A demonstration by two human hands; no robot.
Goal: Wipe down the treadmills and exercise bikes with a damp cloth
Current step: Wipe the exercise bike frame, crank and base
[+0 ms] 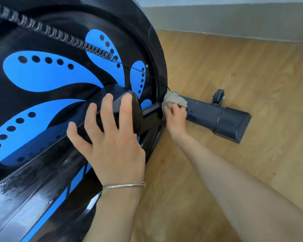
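A black exercise bike (42, 88) with blue petal graphics on its flywheel cover fills the left of the head view. My left hand (108, 137) rests with spread fingers on the glossy black frame bar in front of the cover. Lower right, my right hand (175, 116) grips a crumpled beige cloth (175, 99) and presses it onto the dark grey base stabiliser bar (217, 116), right where the bar meets the flywheel housing. The cloth hides my right fingertips.
A small transport wheel (219, 96) sits behind the stabiliser bar. A coiled cable (42, 30) runs across the top of the flywheel cover. Wooden floor (243, 67) spreads to the right, ending at a grey wall base (234, 18).
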